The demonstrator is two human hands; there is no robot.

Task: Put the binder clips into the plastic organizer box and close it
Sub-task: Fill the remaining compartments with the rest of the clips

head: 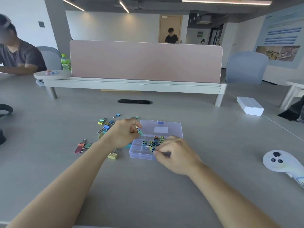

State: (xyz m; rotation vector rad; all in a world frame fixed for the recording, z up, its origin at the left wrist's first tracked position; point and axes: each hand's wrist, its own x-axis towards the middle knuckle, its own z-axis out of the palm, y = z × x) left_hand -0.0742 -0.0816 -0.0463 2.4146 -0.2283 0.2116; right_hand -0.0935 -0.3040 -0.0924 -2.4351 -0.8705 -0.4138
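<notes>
A clear plastic organizer box (pixel 138 153) lies open on the grey table, its lid (pixel 171 127) folded back flat. Several small coloured binder clips (pixel 157 140) fill its right compartments. My left hand (pixel 122 134) hovers at the box's upper left corner and pinches a green binder clip (pixel 141 132). At the box's front right corner, my right hand (pixel 174 153) has its fingers curled and pinches a small dark clip. Loose binder clips (pixel 105 124) lie scattered to the left of the box, among them a yellow one (pixel 112 155) and a red one (pixel 79 148).
A white game controller (pixel 278 162) lies at the right. A white box (pixel 250 106) sits at the back right. A pink divider panel (pixel 144 61) stands across the desk's back, with a cable slot (pixel 134 101) before it. A person sits at the far left.
</notes>
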